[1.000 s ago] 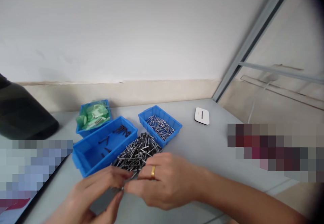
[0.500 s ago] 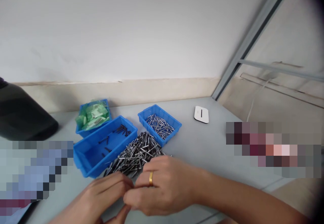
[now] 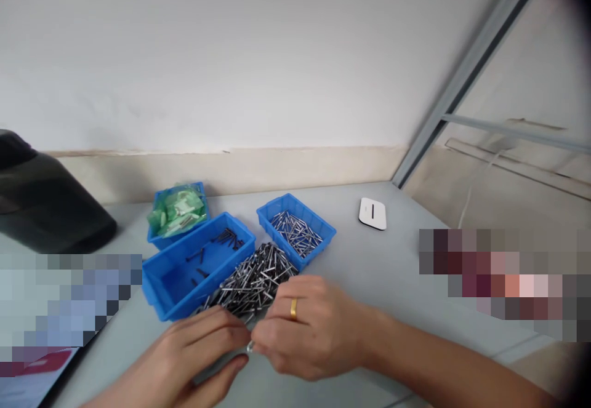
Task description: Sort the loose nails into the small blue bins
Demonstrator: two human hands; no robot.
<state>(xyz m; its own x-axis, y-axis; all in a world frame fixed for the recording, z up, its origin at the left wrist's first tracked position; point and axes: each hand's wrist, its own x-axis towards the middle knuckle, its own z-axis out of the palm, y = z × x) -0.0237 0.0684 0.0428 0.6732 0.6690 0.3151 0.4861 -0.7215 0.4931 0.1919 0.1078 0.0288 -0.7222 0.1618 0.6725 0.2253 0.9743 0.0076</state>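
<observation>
My right hand (image 3: 309,328), with a gold ring, is closed at the front of the table, a small shiny metal piece (image 3: 250,346) showing at its fingertips. Close on its left, my left hand (image 3: 203,352) has thumb and fingers apart, its fingertips beside that piece. Just behind both hands lies a heap of metal pins (image 3: 253,279), silver and dark. A long blue bin (image 3: 168,272) left of the heap holds a few dark pins. Behind the heap, a smaller blue bin (image 3: 327,234) contains many silver pins.
A third blue bin (image 3: 157,236) with a green plastic bag (image 3: 178,211) stands at the back left. Farther left is a large dark bottle (image 3: 55,205). A white flat device (image 3: 372,213) lies right of the bins, near a grey metal frame (image 3: 443,112).
My hands were pressed together at the fingertips. My right hand has drawn slightly right, my left thumb has come away, and the small metal piece now shows. The view has shifted slightly.
</observation>
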